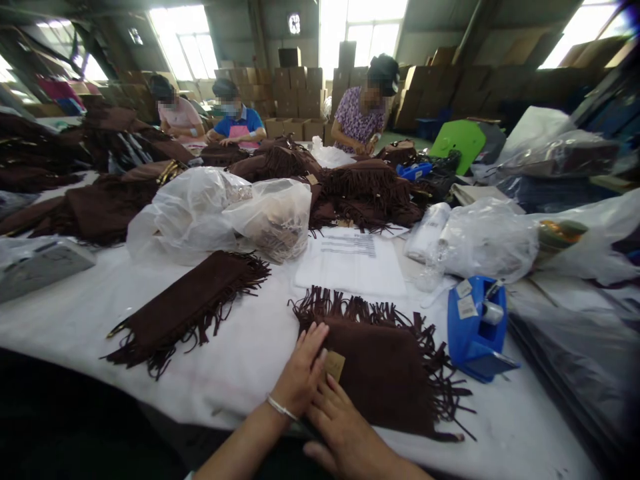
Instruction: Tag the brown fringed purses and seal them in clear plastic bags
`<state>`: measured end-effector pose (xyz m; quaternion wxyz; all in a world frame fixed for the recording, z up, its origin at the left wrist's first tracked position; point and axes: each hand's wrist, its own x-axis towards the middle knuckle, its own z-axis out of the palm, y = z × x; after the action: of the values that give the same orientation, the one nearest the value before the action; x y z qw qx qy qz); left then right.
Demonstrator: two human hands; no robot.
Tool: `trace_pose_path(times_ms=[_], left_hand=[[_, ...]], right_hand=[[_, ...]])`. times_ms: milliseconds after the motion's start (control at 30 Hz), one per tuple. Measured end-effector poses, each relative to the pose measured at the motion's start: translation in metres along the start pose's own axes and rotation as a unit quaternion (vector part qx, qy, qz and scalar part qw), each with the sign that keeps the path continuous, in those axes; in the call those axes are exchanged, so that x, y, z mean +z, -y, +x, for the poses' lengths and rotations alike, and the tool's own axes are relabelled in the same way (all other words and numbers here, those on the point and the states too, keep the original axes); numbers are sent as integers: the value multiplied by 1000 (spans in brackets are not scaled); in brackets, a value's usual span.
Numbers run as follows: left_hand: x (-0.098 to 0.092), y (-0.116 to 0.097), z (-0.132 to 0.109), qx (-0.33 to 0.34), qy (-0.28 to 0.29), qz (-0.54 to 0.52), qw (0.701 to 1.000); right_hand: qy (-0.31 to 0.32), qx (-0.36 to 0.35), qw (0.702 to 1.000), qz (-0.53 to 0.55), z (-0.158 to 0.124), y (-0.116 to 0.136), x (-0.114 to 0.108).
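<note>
A dark brown fringed flat bag point(385, 373) lies before me on the white-covered table, its strips spread along the far and right sides. My left hand point(303, 373) rests on its left edge, fingers stretched out together. Beside it, my right hand point(343, 423) is at the near left edge, fingers extended and thumb apart. A small tan tag point(334, 365) lies on the brown material, right by the fingertips of both hands. To the left is a second brown fringed bag point(183, 310) with a gold-coloured bit at its near end.
A blue tape dispenser point(477, 327) stands to the right. Beyond are a white sheet stack point(350, 263), clear plastic bags point(200, 213) and heaped brown fringed goods point(365, 187). Three co-workers stand or sit across the table, one in a purple patterned top point(350, 120).
</note>
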<state>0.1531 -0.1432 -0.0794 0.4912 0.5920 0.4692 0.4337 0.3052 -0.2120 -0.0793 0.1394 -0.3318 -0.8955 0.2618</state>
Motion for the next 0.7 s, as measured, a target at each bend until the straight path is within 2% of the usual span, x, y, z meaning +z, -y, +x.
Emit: trace_pose_path(times_ms=[33, 67, 133, 200, 233, 300, 333, 400, 433, 467, 500, 567, 633, 700], left_hand=[[7, 1, -5, 55, 34, 125, 990], [12, 2, -8, 104, 56, 238, 964], [16, 3, -13, 159, 73, 372, 911], [14, 0, -15, 187, 76, 407, 891], [13, -3, -16, 201, 73, 411, 886], [14, -13, -18, 242, 67, 413, 875], [17, -18, -19, 268, 77, 419, 864], [29, -26, -21, 325, 138, 447, 822], [38, -27, -21, 351, 180, 466, 792], [48, -26, -21, 373, 216, 485, 761], [59, -24, -21, 389, 240, 503, 734], [79, -16, -20, 412, 256, 530, 696], [94, -7, -18, 433, 255, 540, 675], [99, -2, -15, 454, 254, 530, 669]], right_hand=[[2, -17, 1000, 14, -6, -2, -5], [-3, -35, 999, 23, -14, -5, -8], [-34, -58, 997, 35, -34, -12, -12], [-84, -42, 994, 61, -57, -17, -13], [-113, -10, 990, 90, -69, -17, -14], [-165, 107, 961, 194, -91, -14, -16], [-189, 179, 927, 270, -102, -11, -18], [-232, 299, 824, 421, -119, -6, -22], [-251, 335, 772, 478, -127, -4, -22], [-266, 357, 730, 519, -134, -4, -22], [-276, 369, 700, 546, -140, -4, -21], [-287, 381, 660, 581, -150, -7, -17], [-293, 387, 608, 628, -154, -9, -12], [-312, 373, 542, 685, -151, -11, -8]])
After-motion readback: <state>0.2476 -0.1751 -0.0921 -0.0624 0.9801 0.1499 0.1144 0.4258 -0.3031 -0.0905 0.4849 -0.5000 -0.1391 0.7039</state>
